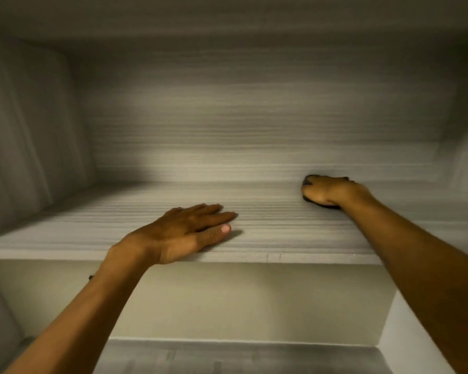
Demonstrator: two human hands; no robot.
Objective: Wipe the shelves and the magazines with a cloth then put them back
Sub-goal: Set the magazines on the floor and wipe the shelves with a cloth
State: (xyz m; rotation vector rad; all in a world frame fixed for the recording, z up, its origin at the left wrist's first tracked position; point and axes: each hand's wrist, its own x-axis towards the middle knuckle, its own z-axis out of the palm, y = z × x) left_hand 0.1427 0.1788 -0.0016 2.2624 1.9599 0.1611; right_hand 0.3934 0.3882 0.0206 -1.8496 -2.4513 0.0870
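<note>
1. Shelves come first, because I am close to them. A lower grey wooden shelf point(241, 357) sits at the bottom, nearest to me.
2. Above it is the long pale grey wooden shelf with thin stripes point(295, 228). This is the one I am cleaning.
3. My left hand point(184, 233) lies flat near the front edge of this shelf. Its fingers are straight and hold nothing. I think it helps me stay steady.
4. My right hand point(333, 191) is far off to the right, well apart from my left. It reaches to the back, where the shelf meets the grey striped back wall point(254, 117).
5. My right hand presses down on a small dark cloth point(308, 182). Only bits of the cloth peek out from under my fingers. I cannot tell whether my fingers curl round it.
6. I see no magazines on this shelf.
7. I think I am in the wiping step, and the shelf is not all done.
8. Next I would slide the cloth to the left along the back. I need to press evenly and get into the corners.
</note>
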